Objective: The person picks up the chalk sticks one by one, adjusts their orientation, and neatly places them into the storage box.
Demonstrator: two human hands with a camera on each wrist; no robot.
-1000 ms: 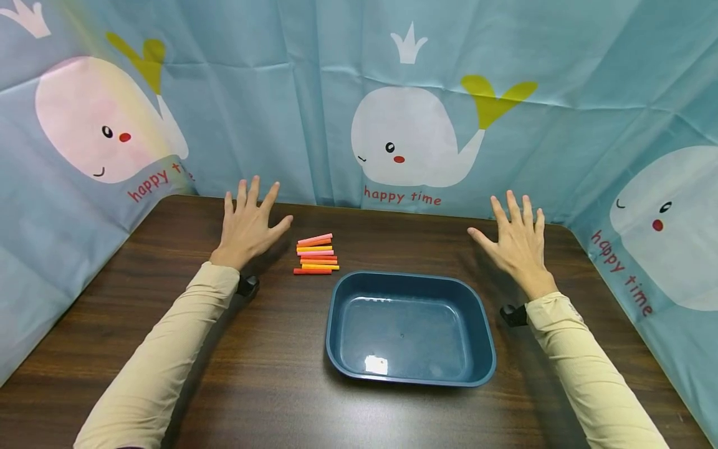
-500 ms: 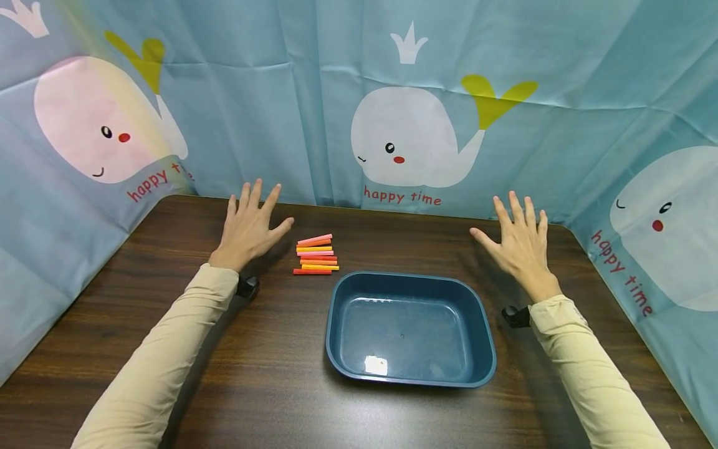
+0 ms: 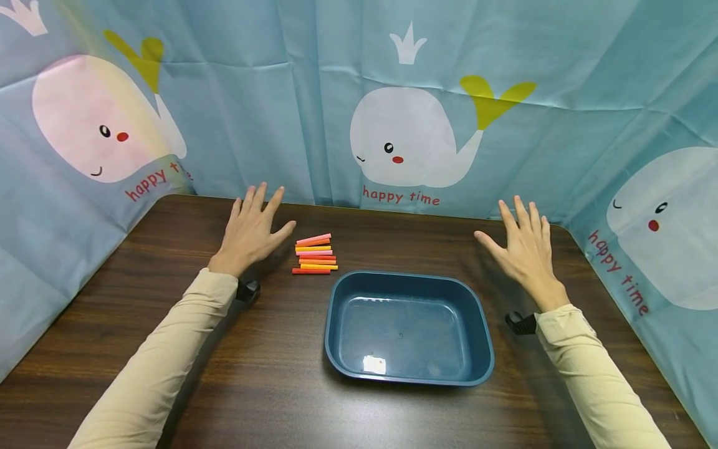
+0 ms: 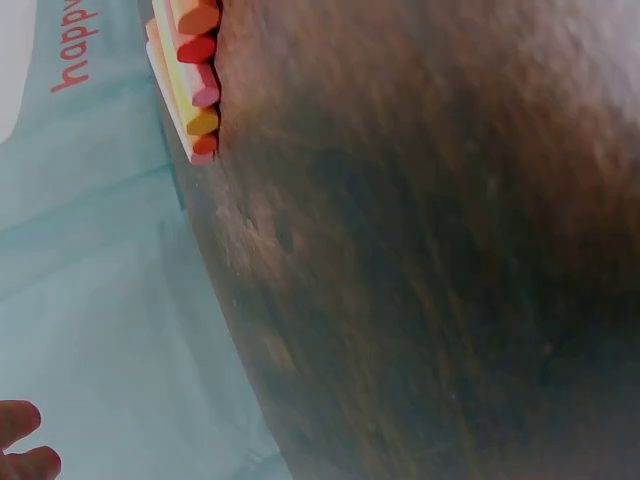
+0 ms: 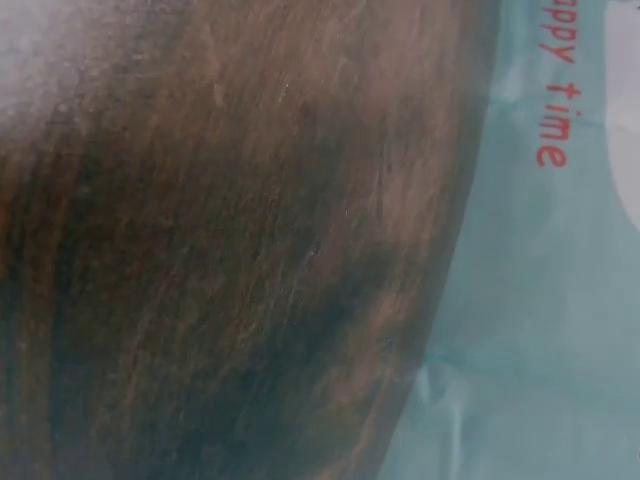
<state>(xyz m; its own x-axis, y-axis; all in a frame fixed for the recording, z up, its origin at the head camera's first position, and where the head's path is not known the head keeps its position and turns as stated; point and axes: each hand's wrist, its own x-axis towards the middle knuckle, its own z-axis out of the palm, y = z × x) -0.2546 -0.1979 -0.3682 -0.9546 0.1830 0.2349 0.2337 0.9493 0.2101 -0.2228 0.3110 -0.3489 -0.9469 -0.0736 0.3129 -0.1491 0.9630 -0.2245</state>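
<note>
My left hand [image 3: 249,232] is spread with nothing in it, just left of a row of short coloured sticks [image 3: 316,254]. These sticks are red, orange, yellow and pink, lying side by side on the dark wooden table. In the left wrist view the ends of the sticks [image 4: 200,90] show at the top, and two fingertips [image 4: 18,422] at the lower left. On the other side, my right hand [image 3: 524,255] also has its fingers spread and holds nothing. Between the arms sits a blue rectangular tub [image 3: 408,381] with a bare bottom; the right hand is beyond its far right corner.
A light blue curtain [image 3: 252,112] printed with whales hangs along the back and both sides of the table [image 3: 269,399]. Black wrist cameras are strapped under both cuffs, the right one [image 3: 520,323] close to the tub's right side.
Both hands have drifted slightly right and a little nearer to me, fingers still spread. The sticks and the tub have stayed where they were.
</note>
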